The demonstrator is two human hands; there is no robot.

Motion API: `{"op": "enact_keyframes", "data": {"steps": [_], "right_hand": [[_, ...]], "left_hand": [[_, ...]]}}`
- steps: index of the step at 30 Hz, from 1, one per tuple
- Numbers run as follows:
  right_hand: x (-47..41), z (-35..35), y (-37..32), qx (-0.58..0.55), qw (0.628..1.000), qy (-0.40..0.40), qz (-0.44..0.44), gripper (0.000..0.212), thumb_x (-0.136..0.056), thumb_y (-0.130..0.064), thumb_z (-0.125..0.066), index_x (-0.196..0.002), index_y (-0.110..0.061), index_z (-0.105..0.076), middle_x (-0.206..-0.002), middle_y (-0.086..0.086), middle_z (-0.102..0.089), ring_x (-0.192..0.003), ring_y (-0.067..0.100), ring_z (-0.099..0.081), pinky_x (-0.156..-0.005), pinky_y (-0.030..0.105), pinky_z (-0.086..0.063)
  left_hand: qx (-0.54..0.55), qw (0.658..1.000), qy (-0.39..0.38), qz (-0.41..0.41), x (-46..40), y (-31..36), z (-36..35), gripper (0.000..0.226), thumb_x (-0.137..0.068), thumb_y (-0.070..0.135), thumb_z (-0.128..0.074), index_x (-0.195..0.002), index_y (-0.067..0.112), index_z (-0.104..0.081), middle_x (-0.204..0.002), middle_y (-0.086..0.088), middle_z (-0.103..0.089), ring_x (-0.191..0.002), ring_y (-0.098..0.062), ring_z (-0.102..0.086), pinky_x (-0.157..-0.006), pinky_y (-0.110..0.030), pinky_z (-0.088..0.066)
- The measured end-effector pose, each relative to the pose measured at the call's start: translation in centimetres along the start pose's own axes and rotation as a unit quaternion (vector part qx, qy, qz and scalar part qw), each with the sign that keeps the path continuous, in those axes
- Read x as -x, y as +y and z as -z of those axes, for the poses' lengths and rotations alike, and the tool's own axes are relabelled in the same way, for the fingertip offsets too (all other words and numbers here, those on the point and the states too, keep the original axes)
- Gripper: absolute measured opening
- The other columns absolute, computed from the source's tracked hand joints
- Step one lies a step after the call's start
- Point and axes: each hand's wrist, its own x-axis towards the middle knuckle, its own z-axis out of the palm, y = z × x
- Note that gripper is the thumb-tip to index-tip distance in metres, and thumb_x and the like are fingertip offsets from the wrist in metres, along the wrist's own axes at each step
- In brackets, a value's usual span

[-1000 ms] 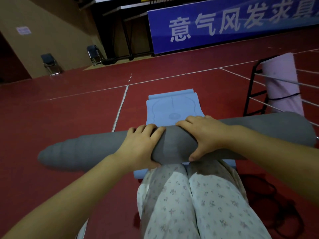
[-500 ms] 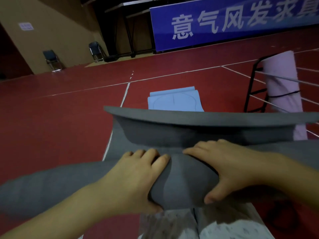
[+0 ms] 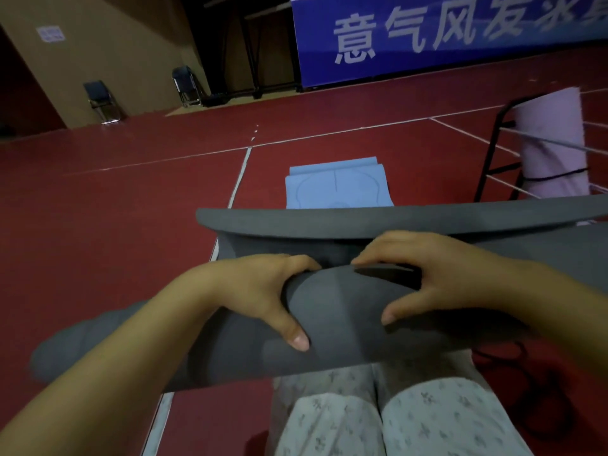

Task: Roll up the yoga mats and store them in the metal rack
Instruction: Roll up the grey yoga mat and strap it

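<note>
Grey foam fills the middle of the view: a rolled grey yoga mat (image 3: 335, 324) lies crosswise over the person's knees, which are clad in pale flower-print trousers (image 3: 427, 419), with its left end (image 3: 65, 353) tapering out over the floor and its right part running off the frame. The mat's loose outer edge (image 3: 362, 218) has lifted free and stands as a flat lip above and beyond the roll, spanning from just right of the white floor line to the right border. The left hand (image 3: 260, 291) grips the roll, fingers curled over its top and thumb pressed on the near side; the right hand (image 3: 437, 274) holds it likewise, fingers hooked over the top at an inner layer edge, thumb down the front. The 2 hands sit near each other with a short gap between them. Past the lip, a light blue yoga mat (image 3: 339, 189) lies flat on the red sports floor (image 3: 115, 225), just beside the white line (image 3: 241, 169). To the right, a black metal rack (image 3: 493, 149) holds 1 upright pink rolled mat (image 3: 552, 143) bound with a dark strap. Open red floor stretches left and ahead to 2 folding chairs (image 3: 102, 100) by the tan wall and a blue banner (image 3: 444, 34).
</note>
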Motion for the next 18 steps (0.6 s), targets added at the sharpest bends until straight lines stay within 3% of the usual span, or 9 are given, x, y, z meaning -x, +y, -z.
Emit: {"op": "enact_keyframes", "data": {"steps": [2, 6, 8, 11, 15, 18], "right_hand": [[0.7, -0.2, -0.4, 0.051, 0.999, 0.006, 0.001, 0.067, -0.068, -0.075, -0.057, -0.129, -0.049, -0.048, -0.13, -0.025, -0.044, -0.119, -0.009, -0.038, -0.101, 0.025, -0.037], [1.3, -1.8, -0.7, 0.133, 0.99, -0.014, -0.037, 0.088, -0.058, -0.087, -0.037, -0.14, -0.056, -0.024, -0.148, -0.023, -0.023, -0.129, -0.006, -0.017, -0.105, 0.024, -0.013], [1.3, -2.2, -0.4, 0.131, 0.99, 0.004, -0.044, 0.093, -0.055, -0.088, -0.042, -0.14, -0.054, -0.025, -0.147, -0.023, -0.024, -0.132, -0.002, -0.021, -0.1, 0.022, -0.012], [0.5, -1.5, 0.5, 0.092, 0.994, 0.018, -0.05, 0.088, -0.056, -0.082, -0.06, -0.135, -0.053, -0.035, -0.135, -0.027, -0.035, -0.124, -0.004, -0.032, -0.094, 0.024, -0.023], [-1.0, -0.5, 1.4, 0.032, 0.998, -0.001, -0.06, 0.079, -0.06, -0.071, -0.07, -0.131, -0.052, -0.04, -0.123, -0.031, -0.04, -0.116, -0.006, -0.04, -0.098, 0.024, -0.035], [-1.9, 0.2, 2.1, -0.021, 0.997, -0.02, -0.076, 0.075, -0.06, -0.065, -0.075, -0.127, -0.055, -0.043, -0.119, -0.033, -0.043, -0.112, -0.007, -0.044, -0.098, 0.023, -0.04]], "left_hand": [[0.023, 1.0, -0.012, 0.002, -0.4, -0.5, 0.5, 0.088, -0.049, 0.059, -0.084, -0.126, 0.041, -0.045, -0.122, 0.026, -0.053, -0.111, 0.005, -0.052, -0.097, -0.028, -0.046], [0.075, 0.996, -0.046, 0.019, -1.2, -1.3, 1.5, 0.086, -0.051, 0.054, -0.085, -0.128, 0.042, -0.047, -0.122, 0.025, -0.056, -0.11, 0.003, -0.056, -0.096, -0.029, -0.049], [0.096, 0.994, -0.055, 0.025, -1.4, -1.3, 1.7, 0.083, -0.056, 0.049, -0.086, -0.13, 0.042, -0.048, -0.122, 0.024, -0.058, -0.109, 0.003, -0.058, -0.094, -0.028, -0.05], [0.1, 0.993, -0.02, 0.051, -1.2, -0.9, 1.9, 0.071, -0.065, 0.042, -0.085, -0.127, 0.041, -0.051, -0.123, 0.023, -0.058, -0.108, 0.002, -0.057, -0.093, -0.022, -0.048], [-0.051, 0.987, 0.126, 0.081, 0.4, 0.9, 2.2, 0.07, -0.067, 0.046, -0.08, -0.13, 0.03, -0.053, -0.125, 0.015, -0.057, -0.113, -0.006, -0.054, -0.094, -0.022, -0.043], [-0.212, 0.953, 0.211, 0.054, 1.5, 2.8, 0.8, 0.053, -0.079, 0.05, -0.068, -0.127, 0.033, -0.055, -0.123, 0.013, -0.057, -0.109, -0.01, -0.054, -0.086, -0.025, -0.044]]}}
